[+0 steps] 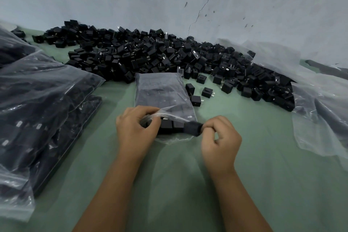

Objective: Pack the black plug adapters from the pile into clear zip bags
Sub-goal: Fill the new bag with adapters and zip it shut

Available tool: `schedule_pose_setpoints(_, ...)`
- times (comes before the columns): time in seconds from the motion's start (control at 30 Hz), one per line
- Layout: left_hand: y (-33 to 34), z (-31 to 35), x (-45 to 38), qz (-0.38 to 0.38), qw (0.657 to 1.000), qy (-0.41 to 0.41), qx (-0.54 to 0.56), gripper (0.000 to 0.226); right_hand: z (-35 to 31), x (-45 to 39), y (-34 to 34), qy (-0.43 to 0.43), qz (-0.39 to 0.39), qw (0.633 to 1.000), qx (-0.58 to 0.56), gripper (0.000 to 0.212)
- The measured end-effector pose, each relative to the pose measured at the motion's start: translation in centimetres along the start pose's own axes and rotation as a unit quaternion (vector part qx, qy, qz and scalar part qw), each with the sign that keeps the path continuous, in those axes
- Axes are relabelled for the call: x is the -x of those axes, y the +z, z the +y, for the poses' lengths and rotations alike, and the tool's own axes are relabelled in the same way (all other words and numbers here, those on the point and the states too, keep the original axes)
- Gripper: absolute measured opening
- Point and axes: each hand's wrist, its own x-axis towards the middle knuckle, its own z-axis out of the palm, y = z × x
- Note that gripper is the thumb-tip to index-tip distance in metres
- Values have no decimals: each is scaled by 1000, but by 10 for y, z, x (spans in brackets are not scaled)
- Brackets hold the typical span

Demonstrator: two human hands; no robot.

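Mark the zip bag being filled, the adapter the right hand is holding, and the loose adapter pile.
zip bag [160,90], head view, on its filled upper panel.
adapter [193,129], head view, on its black body.
pile [143,54], head view, on its middle.

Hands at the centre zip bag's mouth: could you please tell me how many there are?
2. The left hand grips the open end of the zip bag; the right hand pinches an adapter there.

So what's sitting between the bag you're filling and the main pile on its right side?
In the head view, a few loose adapters lie on the green cloth between the zip bag and the pile.
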Motion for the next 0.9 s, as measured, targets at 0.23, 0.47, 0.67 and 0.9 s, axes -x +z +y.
schedule_pose_setpoints(0.23,1,1,2,33,996,77,-44,21,-28,22,29,5,-237,962,137,27)
schedule_pose_setpoints(0.47,3,-2,3,58,987,116,-92,17,-40,28,42,-13,-347,910,224,61)
schedule_pose_setpoints(0.67,3,-7,2,55,984,143,-93,23,-34,4,64,2,-402,867,296,54)
schedule_pose_setpoints(0.9,5,-11,-1,64,982,148,-96,18,-31,-26,101,51,-470,745,471,33)
